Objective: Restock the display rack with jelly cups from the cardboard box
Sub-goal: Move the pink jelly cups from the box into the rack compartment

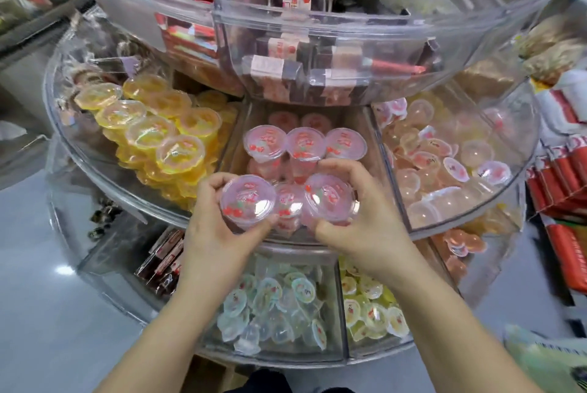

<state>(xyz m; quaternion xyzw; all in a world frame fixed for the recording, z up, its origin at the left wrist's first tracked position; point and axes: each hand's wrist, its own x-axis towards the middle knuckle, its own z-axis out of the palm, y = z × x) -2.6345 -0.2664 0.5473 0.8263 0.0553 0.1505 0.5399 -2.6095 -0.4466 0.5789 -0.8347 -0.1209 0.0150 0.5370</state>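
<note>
Both hands work at centre frame over the middle tier of the clear display rack point(133, 199); left hand point(212, 234) has fingers and thumb curled round a pink jelly cup point(248, 200); right hand point(365, 227) is wrapped likewise round a second pink cup point(330, 199); a third cup point(288, 202) sits between the two, apparently pressed in from both sides, so the three likely travel as one row; whether it rests on cups below cannot be told. The held row hangs over the near edge of the centre compartment, just in front of a row of three matching cups point(305, 143) already seated further back; judged intent is to set a second row parallel to it, lids up so the printing faces the shopper. Cups are shallow, translucent pink, with clear film lids printed in red, glossy under the lights; probably light and slippery. Yellow cups point(149, 126) fill the compartment at left, paler pink ones point(444, 157) the one at right. The cardboard box is not in view.
</note>
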